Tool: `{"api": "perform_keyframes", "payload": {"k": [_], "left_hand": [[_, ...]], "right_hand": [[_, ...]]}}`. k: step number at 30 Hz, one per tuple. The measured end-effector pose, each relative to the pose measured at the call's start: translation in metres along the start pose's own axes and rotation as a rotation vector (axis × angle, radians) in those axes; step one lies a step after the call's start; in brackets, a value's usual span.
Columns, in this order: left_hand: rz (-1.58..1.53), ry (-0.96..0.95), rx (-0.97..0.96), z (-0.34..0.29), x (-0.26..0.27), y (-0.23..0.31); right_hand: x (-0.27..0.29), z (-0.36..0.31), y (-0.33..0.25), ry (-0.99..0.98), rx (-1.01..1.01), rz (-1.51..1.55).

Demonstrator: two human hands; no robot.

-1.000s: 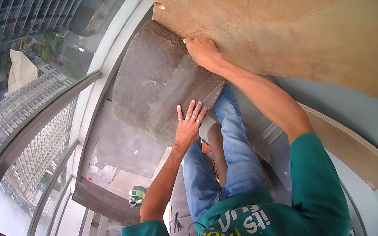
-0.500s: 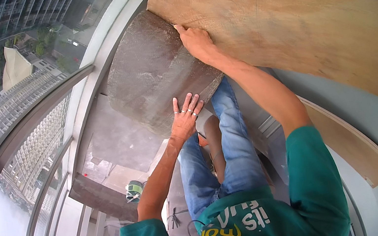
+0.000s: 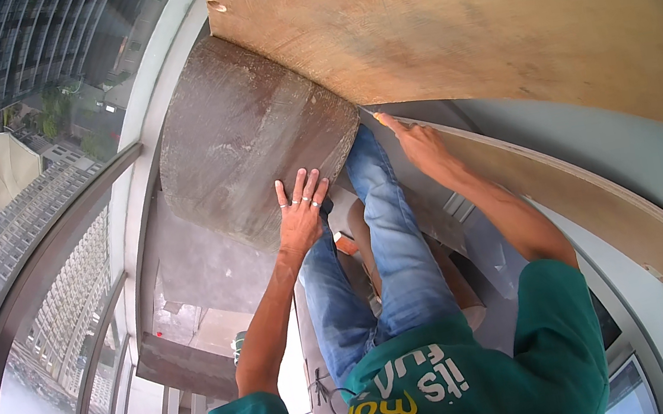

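Note:
My left hand [image 3: 300, 215] lies flat, fingers spread, near the lower edge of a dark grey-brown curved board [image 3: 248, 124] with a scuffed surface. My right hand [image 3: 419, 142] is closed round a small tool [image 3: 373, 113] with a yellowish handle and a thin tip; its exact kind is too small to make out. That tip sits at the board's right corner, where it meets a large tan wooden panel [image 3: 475, 16]. The palm hides most of the tool.
On the left, a metal-framed window [image 3: 41, 199] overlooks buildings far below. A curved plywood strip [image 3: 555, 178] runs along the right wall. Below the board, a brown tube-like piece [image 3: 462, 295] lies beside my legs [image 3: 393, 232]. A brown slab [image 3: 183, 368] stands at lower left.
My right hand has moved down and right along the seam between board and panel, to the board's corner. The left hand stays flat on the board. The whole view has shifted somewhat.

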State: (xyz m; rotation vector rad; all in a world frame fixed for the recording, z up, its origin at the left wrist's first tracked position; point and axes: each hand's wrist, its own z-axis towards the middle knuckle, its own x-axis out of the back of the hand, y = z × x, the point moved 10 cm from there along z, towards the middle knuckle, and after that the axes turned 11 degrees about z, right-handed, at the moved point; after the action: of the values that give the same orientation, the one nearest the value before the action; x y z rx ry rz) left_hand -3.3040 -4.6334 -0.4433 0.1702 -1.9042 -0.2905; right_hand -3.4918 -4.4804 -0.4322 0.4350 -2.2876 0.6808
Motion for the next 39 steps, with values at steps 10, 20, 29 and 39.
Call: {"api": "perform_keyframes", "payload": {"k": [10, 20, 29, 39], "left_hand": [[-0.022, -0.012, -0.012, 0.004, 0.004, 0.005], [0.004, -0.044, 0.01, -0.004, -0.004, 0.002], [0.021, -0.054, -0.008, 0.003, 0.0, 0.003], [0.042, -0.042, 0.005, -0.003, -0.01, -0.003]], "right_hand": [[0.004, 0.044, -0.017, 0.035, -0.005, 0.053], [-0.002, -0.046, 0.029, 0.033, 0.015, 0.114], [0.004, 0.069, -0.04, 0.149, 0.061, 0.102], [0.008, -0.019, 0.007, 0.039, 0.025, 0.091]]}}
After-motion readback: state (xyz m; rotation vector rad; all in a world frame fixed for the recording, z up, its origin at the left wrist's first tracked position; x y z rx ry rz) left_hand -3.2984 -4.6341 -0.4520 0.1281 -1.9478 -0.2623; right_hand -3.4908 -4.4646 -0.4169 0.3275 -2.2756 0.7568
